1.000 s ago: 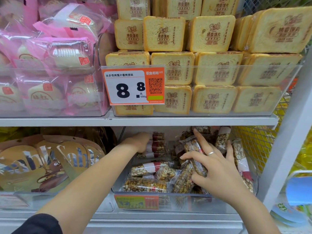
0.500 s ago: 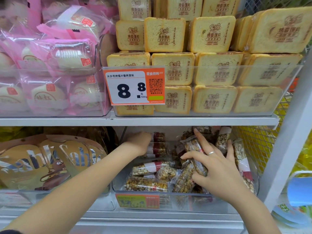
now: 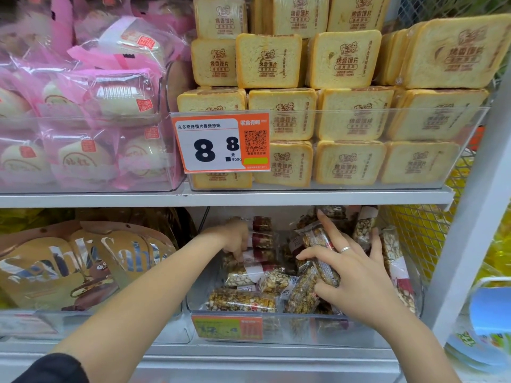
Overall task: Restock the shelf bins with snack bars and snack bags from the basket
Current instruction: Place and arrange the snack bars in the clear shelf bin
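A clear shelf bin (image 3: 304, 324) on the lower shelf holds several nut snack bars in clear wrappers; one lies along the front (image 3: 240, 301). My left hand (image 3: 235, 239) reaches into the back left of the bin. Its fingers curl down onto the ends of a stack of red-banded bars (image 3: 261, 240). My right hand (image 3: 356, 280), with a ring on it, lies over the middle of the pile. It holds one bar (image 3: 318, 239) between its spread fingers and thumb. More bars stand upright along the right wall (image 3: 390, 244). No basket is in view.
The shelf board (image 3: 249, 197) sits just above my hands. It carries a bin of toast-slice packs (image 3: 345, 117) with an orange price tag (image 3: 218, 142), and pink bun packs (image 3: 91, 120). Gold snack bags (image 3: 83, 266) fill the bin to the left. A white post (image 3: 470, 217) and yellow mesh (image 3: 414, 239) close the right side.
My left hand has dropped slightly, from the upper red-banded bars to the lower ones in the stack. My right hand has stayed on the same bar.
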Motion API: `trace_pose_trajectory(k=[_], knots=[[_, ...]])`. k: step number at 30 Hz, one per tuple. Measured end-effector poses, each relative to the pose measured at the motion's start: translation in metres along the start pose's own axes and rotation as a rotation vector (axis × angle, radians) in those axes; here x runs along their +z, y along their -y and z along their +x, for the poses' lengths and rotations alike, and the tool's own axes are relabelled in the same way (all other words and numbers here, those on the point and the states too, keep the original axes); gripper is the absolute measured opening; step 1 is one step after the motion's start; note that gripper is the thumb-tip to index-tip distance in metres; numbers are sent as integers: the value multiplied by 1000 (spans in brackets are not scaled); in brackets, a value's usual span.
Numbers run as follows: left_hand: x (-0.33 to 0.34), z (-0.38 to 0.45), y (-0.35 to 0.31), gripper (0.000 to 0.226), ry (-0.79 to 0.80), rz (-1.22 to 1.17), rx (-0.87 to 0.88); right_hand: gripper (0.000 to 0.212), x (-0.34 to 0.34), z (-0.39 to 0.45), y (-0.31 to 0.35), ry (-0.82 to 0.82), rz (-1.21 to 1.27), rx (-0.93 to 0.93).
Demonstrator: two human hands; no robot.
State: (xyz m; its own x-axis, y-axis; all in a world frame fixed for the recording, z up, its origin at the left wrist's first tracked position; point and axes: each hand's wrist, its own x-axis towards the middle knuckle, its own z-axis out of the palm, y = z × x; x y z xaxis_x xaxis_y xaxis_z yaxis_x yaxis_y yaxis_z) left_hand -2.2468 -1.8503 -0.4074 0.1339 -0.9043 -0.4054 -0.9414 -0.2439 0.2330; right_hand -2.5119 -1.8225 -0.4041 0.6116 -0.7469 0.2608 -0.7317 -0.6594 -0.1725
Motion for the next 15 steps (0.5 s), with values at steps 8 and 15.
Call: trace_pose_trajectory(k=[8, 15], knots=[[8, -8, -4, 31, -337, 320, 8, 43, 1, -1, 0, -24, 11, -6], [17, -11, -5, 10, -121, 385, 78, 43, 1, -1, 0, -29, 17, -4]])
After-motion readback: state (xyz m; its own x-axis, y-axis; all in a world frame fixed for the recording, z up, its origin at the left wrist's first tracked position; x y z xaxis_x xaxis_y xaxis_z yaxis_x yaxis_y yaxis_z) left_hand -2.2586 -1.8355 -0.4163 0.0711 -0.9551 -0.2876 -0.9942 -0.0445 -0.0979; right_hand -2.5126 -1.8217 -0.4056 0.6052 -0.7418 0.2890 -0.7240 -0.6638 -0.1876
